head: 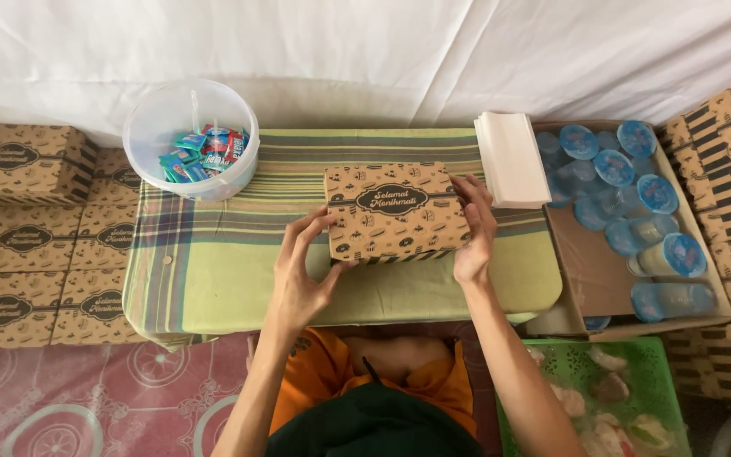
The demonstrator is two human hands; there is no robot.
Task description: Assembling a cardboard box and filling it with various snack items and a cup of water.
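A closed brown cardboard box (395,211) with black printed patterns lies on a low table covered by a green striped cloth (213,271). My left hand (302,271) presses against the box's near left corner with fingers spread along its left side. My right hand (474,228) holds the box's right end, fingers lying over the top edge. Both forearms reach in from the bottom of the view.
A clear plastic tub (189,135) with small wrapped sweets stands at the table's back left. A stack of white paper (511,159) lies at the back right. A carton (581,271) of sealed water cups sits right, a green basket (636,355) below it. Stacked brown boxes (23,245) line both sides.
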